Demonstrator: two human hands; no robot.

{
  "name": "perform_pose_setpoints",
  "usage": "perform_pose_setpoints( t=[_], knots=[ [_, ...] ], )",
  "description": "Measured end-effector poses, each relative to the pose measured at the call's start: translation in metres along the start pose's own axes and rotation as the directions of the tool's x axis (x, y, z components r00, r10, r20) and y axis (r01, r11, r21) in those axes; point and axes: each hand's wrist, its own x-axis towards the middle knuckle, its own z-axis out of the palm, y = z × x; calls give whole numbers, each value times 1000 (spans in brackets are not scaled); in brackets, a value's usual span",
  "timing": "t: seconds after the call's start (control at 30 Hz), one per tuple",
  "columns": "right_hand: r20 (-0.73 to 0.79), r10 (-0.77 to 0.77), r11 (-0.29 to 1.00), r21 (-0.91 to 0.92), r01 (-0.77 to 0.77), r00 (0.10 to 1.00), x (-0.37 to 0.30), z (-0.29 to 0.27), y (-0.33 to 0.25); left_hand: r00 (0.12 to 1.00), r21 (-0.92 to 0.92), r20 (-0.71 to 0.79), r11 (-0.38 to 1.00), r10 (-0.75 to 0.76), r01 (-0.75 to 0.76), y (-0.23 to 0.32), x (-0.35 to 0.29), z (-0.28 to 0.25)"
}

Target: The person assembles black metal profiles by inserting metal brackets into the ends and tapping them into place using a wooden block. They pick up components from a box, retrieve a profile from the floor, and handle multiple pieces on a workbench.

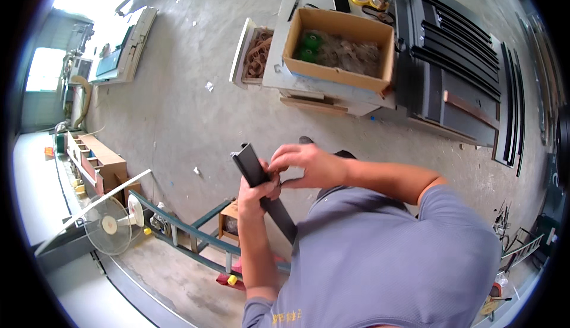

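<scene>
A long dark grey profile bar [254,169] slants across in front of my body, its far end up and its near end against my shirt. My left hand [254,194] is wrapped round it a little below the far end. Close beside the bar, my right hand [306,165] is bent, with thumb and fingertips brought together next to the left hand's fingers. Whatever those fingertips pinch, if anything, is too small to make out.
Ahead stands a grey table with a cardboard box [291,58] of plastic bags and green rolls; an open drawer [237,61] juts left. Black bars [457,49] lie on a stack at right. A fan [110,224] and green ladder [208,233] are at lower left.
</scene>
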Motion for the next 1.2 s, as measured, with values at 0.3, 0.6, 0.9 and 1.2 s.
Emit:
perform_pose_setpoints(
  t=[0.3,0.6,0.9,1.2],
  knots=[
    [-361,357,885,426,-188,861,-143,-33,-161,915,580,225,708,336,-402,-86,-42,126],
    [-425,396,875,443,-194,814,-242,-88,-228,830,766,488,324,268,-555,-136,-20,242],
    [-460,340,924,324,-202,820,-327,-200,-258,803,752,548,283,235,-596,-202,36,351],
    [-361,342,939,174,-297,868,-379,-318,-276,843,776,492,330,218,-538,-264,82,432]
  ],
)
